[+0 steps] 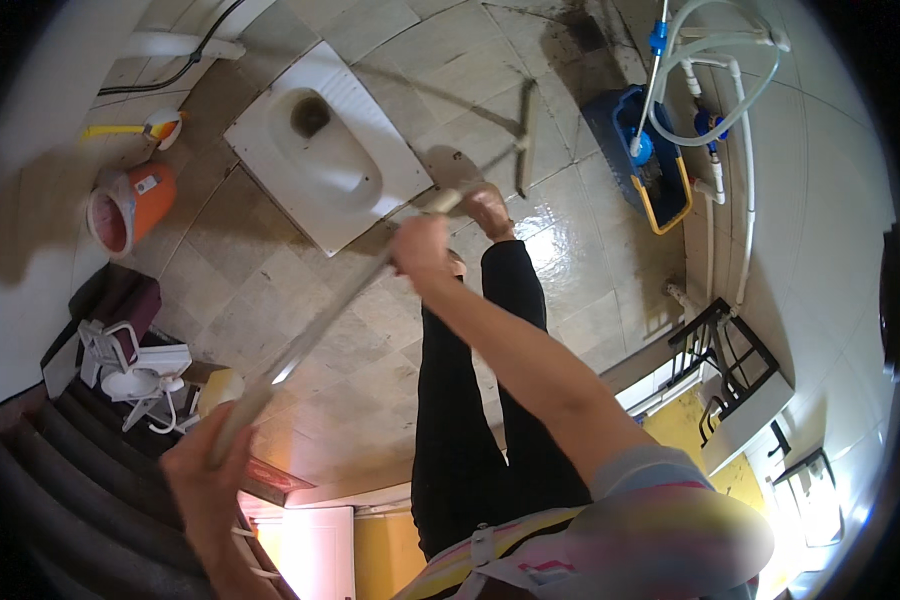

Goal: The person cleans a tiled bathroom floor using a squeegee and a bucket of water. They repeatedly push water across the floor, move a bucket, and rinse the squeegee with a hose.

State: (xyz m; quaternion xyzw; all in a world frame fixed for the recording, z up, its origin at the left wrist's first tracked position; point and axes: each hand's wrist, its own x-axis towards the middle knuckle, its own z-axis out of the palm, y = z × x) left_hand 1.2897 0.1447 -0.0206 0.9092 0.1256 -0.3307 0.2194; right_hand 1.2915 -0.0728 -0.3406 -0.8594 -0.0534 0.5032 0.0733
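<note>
Both my hands grip the long pole of a floor squeegee [320,325], which runs slantwise across the view. My left hand [210,455] is wrapped round its near end at the lower left. Farther along the pole, my right hand [425,245] is closed round it, in front of my legs. The narrow squeegee head [527,140] rests on the tiled floor [570,225] just beyond my bare foot [488,210]. Left of the head, a white squat toilet [355,165] is set into the floor. Part of the pole is blurred.
A dark blue bucket with a yellow rim [660,215] stands at the right beside white pipes [750,180] and a clear hose [720,135]. An orange bucket [150,195] lies tipped at the left. White fittings [135,375] sit near dark steps [90,470]. The floor glistens by my foot.
</note>
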